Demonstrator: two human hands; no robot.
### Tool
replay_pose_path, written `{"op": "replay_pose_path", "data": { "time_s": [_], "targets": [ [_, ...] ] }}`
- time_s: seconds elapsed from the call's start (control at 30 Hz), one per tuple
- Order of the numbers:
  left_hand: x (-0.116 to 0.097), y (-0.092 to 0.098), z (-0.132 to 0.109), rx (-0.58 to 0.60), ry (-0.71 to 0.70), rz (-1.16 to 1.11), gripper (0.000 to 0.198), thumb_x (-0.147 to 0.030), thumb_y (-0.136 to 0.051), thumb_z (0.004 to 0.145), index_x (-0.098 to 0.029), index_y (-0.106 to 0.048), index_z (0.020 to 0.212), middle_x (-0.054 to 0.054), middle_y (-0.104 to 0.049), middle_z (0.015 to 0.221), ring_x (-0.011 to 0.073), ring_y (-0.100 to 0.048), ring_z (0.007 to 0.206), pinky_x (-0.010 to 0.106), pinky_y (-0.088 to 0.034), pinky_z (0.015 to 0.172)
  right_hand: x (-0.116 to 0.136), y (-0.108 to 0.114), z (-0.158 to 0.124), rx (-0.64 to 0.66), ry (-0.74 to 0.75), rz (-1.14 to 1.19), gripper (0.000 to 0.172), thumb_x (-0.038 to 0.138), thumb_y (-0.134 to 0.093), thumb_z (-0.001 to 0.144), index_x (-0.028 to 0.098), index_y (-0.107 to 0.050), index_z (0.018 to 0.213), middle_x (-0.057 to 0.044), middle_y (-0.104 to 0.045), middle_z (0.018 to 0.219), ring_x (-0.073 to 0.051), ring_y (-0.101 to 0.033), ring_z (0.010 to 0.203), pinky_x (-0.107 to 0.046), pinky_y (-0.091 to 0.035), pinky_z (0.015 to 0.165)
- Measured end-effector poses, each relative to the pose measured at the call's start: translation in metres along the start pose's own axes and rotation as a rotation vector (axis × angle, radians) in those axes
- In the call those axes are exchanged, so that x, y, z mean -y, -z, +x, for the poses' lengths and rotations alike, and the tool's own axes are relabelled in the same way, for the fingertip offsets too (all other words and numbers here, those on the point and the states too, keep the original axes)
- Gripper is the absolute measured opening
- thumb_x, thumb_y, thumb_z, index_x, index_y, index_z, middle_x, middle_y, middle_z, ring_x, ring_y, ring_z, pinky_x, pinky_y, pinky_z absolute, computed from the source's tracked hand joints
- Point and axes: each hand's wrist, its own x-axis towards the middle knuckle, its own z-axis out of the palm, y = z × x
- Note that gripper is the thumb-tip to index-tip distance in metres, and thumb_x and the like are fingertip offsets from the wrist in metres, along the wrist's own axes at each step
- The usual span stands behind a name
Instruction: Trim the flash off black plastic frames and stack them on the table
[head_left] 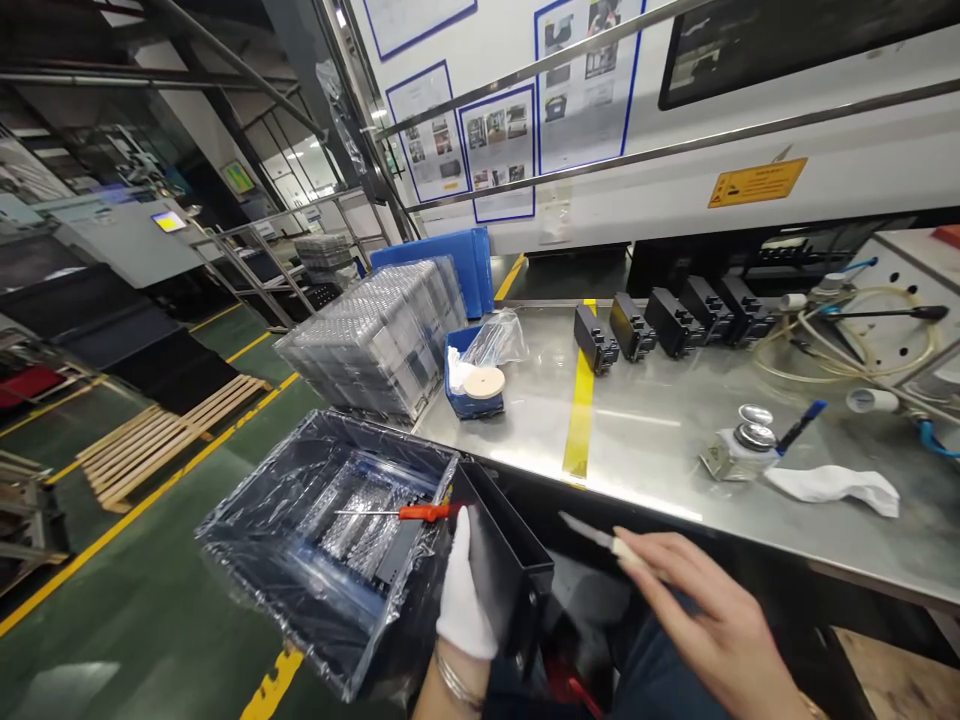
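Note:
My left hand (465,595), in a white glove, grips a black open-topped housing (506,545) with its thumb along the side. Beside the thumb tip, a screwdriver (424,513) with an orange-red handle points left above the crate; I cannot tell whether the hidden fingers hold it. Bare and to the right, my right hand (701,605) pinches the pale handle of a small knife (592,531). Its blade points left toward the housing, apart from it. A black crate (259,490) lined with clear plastic stands left of the housing, with bubble wrap inside.
The steel bench (637,430) holds several black parts (596,338), a blue bin (474,405), a glass dispenser bottle (739,455), a marker (801,428) and a white cloth (836,487). Wrapped stacked trays (367,335) stand at left. Hoses (862,340) lie at right.

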Motion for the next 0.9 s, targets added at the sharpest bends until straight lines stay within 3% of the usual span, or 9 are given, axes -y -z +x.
{"op": "replay_pose_path", "data": {
  "time_s": [0.07,0.17,0.23,0.33,0.43,0.57,0.77,0.83,0.9],
  "targets": [
    [0.004,0.012,0.006,0.111,0.054,-0.175,0.061,-0.071,-0.044,0.094,-0.022,-0.076,0.114,0.004,-0.069,0.136,0.0262,-0.039,0.15,0.042,-0.035,0.125,0.001,0.009,-0.003,0.028,-0.06,0.024,0.02,0.034,-0.061,0.103,0.027,-0.078,0.111,-0.005,-0.078,0.095,-0.018,-0.077,0.081,-0.021,-0.062,0.073],
    [0.008,0.023,0.009,0.182,0.049,-0.356,0.046,-0.06,-0.056,0.096,-0.023,-0.082,0.1,0.006,-0.076,0.122,0.0293,-0.053,0.14,0.044,-0.034,0.124,0.011,0.016,-0.007,0.276,-0.116,0.132,0.027,0.038,-0.058,0.104,0.025,-0.08,0.104,-0.005,-0.078,0.086,-0.018,-0.076,0.075,-0.019,-0.061,0.065],
    [0.008,0.024,0.007,0.259,-0.002,-0.455,0.037,-0.053,-0.061,0.096,-0.024,-0.083,0.102,0.006,-0.079,0.115,0.0293,-0.059,0.134,0.045,-0.031,0.126,0.019,0.016,-0.008,0.45,-0.142,0.181,0.033,0.041,-0.054,0.106,0.024,-0.08,0.096,-0.004,-0.076,0.076,-0.016,-0.073,0.066,-0.018,-0.057,0.057],
    [0.007,0.021,0.003,0.422,-0.049,-0.605,0.036,-0.048,-0.065,0.095,-0.019,-0.082,0.108,0.008,-0.08,0.108,0.0299,-0.063,0.128,0.044,-0.03,0.126,0.027,0.015,-0.006,0.61,-0.16,0.215,0.044,0.045,-0.047,0.109,0.023,-0.076,0.084,-0.001,-0.07,0.068,-0.012,-0.067,0.058,-0.018,-0.052,0.055],
    [0.006,0.019,0.0,0.436,-0.041,-0.636,0.035,-0.047,-0.069,0.092,-0.018,-0.082,0.108,0.009,-0.08,0.107,0.0308,-0.065,0.126,0.044,-0.033,0.125,0.029,0.015,-0.002,0.711,-0.169,0.242,0.044,0.047,-0.047,0.108,0.023,-0.072,0.08,0.002,-0.068,0.066,-0.011,-0.066,0.057,-0.018,-0.049,0.056],
    [0.004,0.02,-0.001,0.382,-0.025,-0.665,0.028,-0.042,-0.071,0.092,-0.023,-0.081,0.111,0.007,-0.079,0.113,0.0297,-0.065,0.127,0.045,-0.033,0.124,0.027,0.015,-0.001,0.73,-0.192,0.254,0.046,0.049,-0.045,0.109,0.023,-0.074,0.084,0.0,-0.072,0.072,-0.013,-0.068,0.063,-0.019,-0.051,0.058],
    [-0.001,0.017,-0.003,0.447,-0.02,-0.631,0.028,-0.045,-0.078,0.086,-0.022,-0.084,0.102,0.004,-0.081,0.1,0.0292,-0.066,0.124,0.041,-0.033,0.124,0.023,0.014,-0.001,0.778,-0.205,0.277,0.044,0.05,-0.051,0.106,0.024,-0.075,0.079,0.001,-0.071,0.068,-0.013,-0.069,0.06,-0.019,-0.054,0.059],
    [0.004,0.015,-0.004,0.417,0.017,-0.615,0.033,-0.046,-0.083,0.08,-0.023,-0.083,0.103,0.003,-0.081,0.105,0.0283,-0.067,0.122,0.037,-0.034,0.123,0.019,0.01,0.004,0.648,-0.24,0.282,0.045,0.054,-0.055,0.103,0.024,-0.076,0.078,-0.002,-0.073,0.071,-0.015,-0.07,0.061,-0.02,-0.056,0.058],
    [0.016,0.011,-0.005,0.395,0.028,-0.601,0.042,-0.05,-0.085,0.077,-0.022,-0.082,0.108,0.004,-0.079,0.112,0.0259,-0.068,0.12,0.032,-0.038,0.119,0.015,-0.001,0.011,0.428,-0.26,0.267,0.044,0.058,-0.061,0.098,0.022,-0.075,0.075,-0.003,-0.073,0.07,-0.016,-0.069,0.059,-0.02,-0.056,0.054]
  ]
}}
